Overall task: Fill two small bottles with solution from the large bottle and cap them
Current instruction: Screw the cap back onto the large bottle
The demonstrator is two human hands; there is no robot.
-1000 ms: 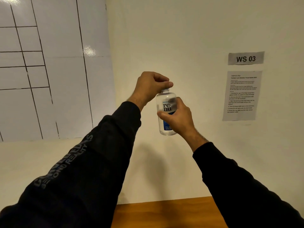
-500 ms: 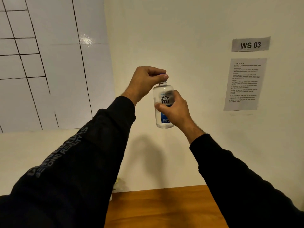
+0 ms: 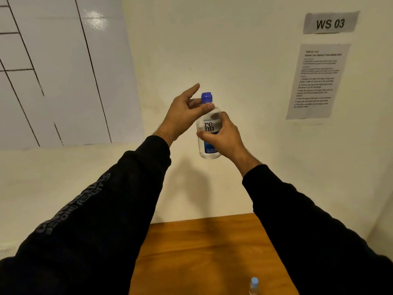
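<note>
The large clear bottle (image 3: 209,135), labelled "re-nu" with a blue band, is held upright in the air in front of the wall. My right hand (image 3: 223,137) grips its body from the right. A blue cap (image 3: 206,97) sits on its neck, fully in sight. My left hand (image 3: 185,111) is just left of the cap with the index finger straight and raised. Its thumb lies against the bottle's shoulder below the cap, and the other fingers are loose behind the neck. One small clear bottle with a light blue cap (image 3: 254,284) stands on the wooden table (image 3: 202,252) at the bottom edge.
A cream wall is close behind the bottle. A grey "WS 03" sign (image 3: 330,23) and a printed instruction sheet (image 3: 318,81) hang on it at the right. A white tiled panel (image 3: 59,71) fills the upper left. My dark sleeves cover most of the table.
My left hand was closed over the bottle's top; its fingers have loosened and lifted, which uncovers the blue cap. The view has tilted down, so the table and small bottle show.
</note>
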